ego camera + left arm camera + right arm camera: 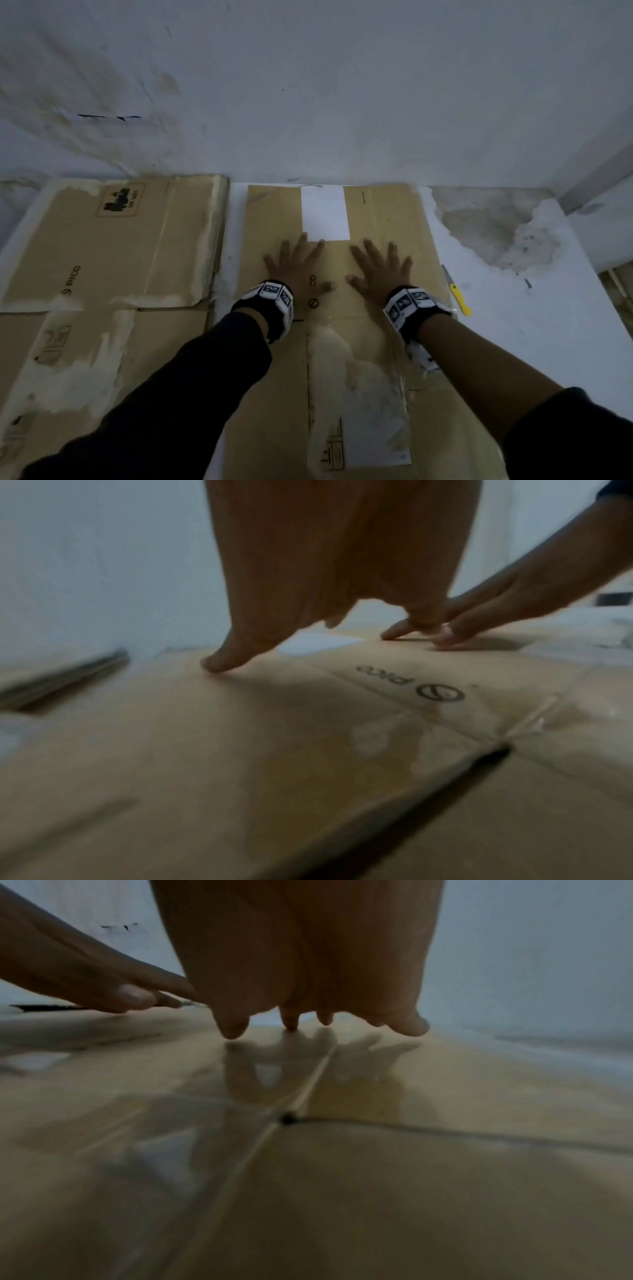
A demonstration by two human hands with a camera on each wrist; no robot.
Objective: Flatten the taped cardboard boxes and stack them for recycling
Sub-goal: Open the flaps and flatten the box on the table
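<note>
We see both hands pressed flat on a flattened cardboard box [342,308] that lies on a white surface [513,325], its far edge close to the wall [308,85]. The left hand [298,267] has its fingers spread and straight, fingertips reaching the lower edge of a white label [324,212] stuck to the box; the right hand [380,270] lies just beside it, fingers splayed the same way — neither hand grasps anything, both simply press down on the cardboard. In the left wrist view the fingertips [219,664] touch the board near a printed logo [411,683], and the right wrist view shows its fingertips [232,1031] meeting a glossy strip of clear tape [291,1091] that runs along a seam. To the left, well apart from the hands, a stack of flattened boxes [113,246] rests on the same surface, torn pale patches across its faces. To the right of the pressed box, just beside its edge, lies a yellow-handled knife [459,298] — blade pointing away from us
</note>
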